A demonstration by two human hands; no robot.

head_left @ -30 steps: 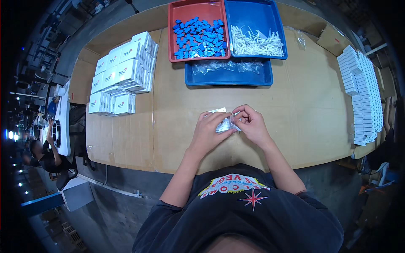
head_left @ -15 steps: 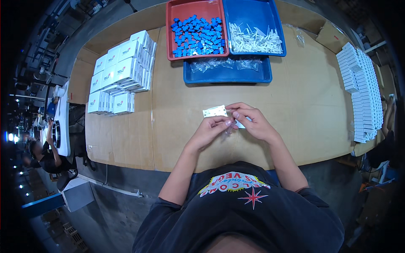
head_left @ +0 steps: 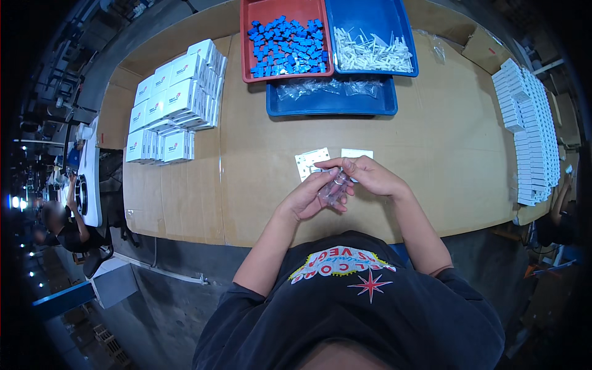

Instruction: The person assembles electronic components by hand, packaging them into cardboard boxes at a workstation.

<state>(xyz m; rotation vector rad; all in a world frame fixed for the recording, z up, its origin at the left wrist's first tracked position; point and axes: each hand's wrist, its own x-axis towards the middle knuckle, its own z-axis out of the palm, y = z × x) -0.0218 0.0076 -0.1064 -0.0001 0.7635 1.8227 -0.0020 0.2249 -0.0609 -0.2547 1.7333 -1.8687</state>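
Note:
Over the near middle of the table my two hands meet around a small clear plastic bag (head_left: pixel 333 192). My left hand (head_left: pixel 304 196) is closed on the bag, its thumb pointing toward the right hand. My right hand (head_left: pixel 377 177) pinches at the bag's upper end with thumb and forefinger; its other fingers are partly hidden. Just beyond the left fingertips lies a white printed sheet (head_left: pixel 312 159) with small dark marks. A flat white piece (head_left: pixel 357 153), perhaps a box or card, sits beyond the right hand, which covers part of it.
At the far side, a red tray (head_left: pixel 245 61) holds blue plastic pieces and a blue tray (head_left: pixel 414 58) holds white sticks. A lower blue tray (head_left: pixel 333 111) contains clear bags. White boxes (head_left: pixel 163 105) are stacked left, more (head_left: pixel 529 135) right. Other people work at both sides.
My hands have turned, and the clear bag shows more fully between them. The printed sheet and the white piece beyond my fingers are less covered. The view has shifted slightly.

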